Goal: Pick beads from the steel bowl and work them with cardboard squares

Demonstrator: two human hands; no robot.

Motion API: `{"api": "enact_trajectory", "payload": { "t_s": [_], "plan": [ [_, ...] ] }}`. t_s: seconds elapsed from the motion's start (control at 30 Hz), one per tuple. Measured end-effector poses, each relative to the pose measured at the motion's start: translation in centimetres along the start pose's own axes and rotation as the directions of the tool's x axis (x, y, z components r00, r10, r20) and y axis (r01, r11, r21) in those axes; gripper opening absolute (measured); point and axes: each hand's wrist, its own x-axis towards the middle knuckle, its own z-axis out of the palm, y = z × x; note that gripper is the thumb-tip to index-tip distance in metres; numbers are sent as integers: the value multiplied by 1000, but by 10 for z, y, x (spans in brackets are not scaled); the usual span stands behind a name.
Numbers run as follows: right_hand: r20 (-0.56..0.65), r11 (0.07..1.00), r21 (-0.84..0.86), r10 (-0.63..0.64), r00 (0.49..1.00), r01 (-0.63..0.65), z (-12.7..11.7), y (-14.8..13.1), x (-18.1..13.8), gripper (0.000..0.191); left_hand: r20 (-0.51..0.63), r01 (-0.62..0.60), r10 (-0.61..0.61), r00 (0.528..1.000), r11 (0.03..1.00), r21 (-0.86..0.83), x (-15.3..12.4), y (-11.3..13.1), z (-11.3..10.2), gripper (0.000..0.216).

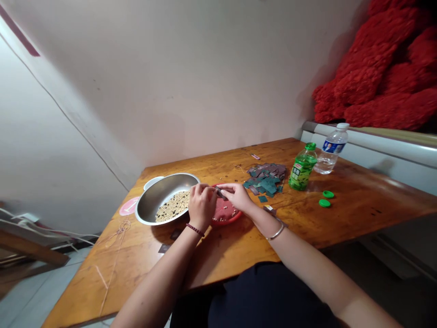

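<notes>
Above a shallow red tray (226, 213) holding red powder or grains and some pale beads, my two hands meet. A small dark piece (221, 193), perhaps a folded patch or packet, is pinched by my right hand (238, 197) between thumb and fingers. My left hand (202, 206) has its fingers curled closed against the same piece; its fingertips are partly hidden. Just left of it, a tilted steel bowl (145, 207) contains many pale beads with dark ones mixed in.
A pile of dark green and brown patches (268, 180) lies behind my right hand. Further right stand a green bottle (303, 167) and a clear water bottle (330, 152), with two green caps (324, 203) nearby. Loose string (118, 237) trails across the wooden table's left side.
</notes>
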Motion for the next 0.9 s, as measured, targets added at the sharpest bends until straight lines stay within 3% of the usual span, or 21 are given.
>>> {"api": "enact_trajectory", "payload": {
  "t_s": [0.17,0.3,0.47,0.6,0.9],
  "plan": [
    [-15,1000,-4,1,1000,-1,0,-1,0,28,16,-53,53,998,998,-16,-1,-1,1,14],
    [-8,1000,-16,11,1000,-11,-1,-1,0,29,-1,11,-11,1000,1000,-7,0,-1,1,15],
    [9,1000,-15,-9,1000,9,-1,0,-1,28,9,-58,58,998,998,-15,1,-1,-1,14],
    [27,999,-35,4,1000,-3,-1,1,-1,29,-25,25,-25,999,1000,-6,2,-3,-3,15],
    [13,999,-36,5,1000,-5,0,-2,-2,26,5,9,-9,1000,1000,-13,1,-4,0,15]
  ]
}}
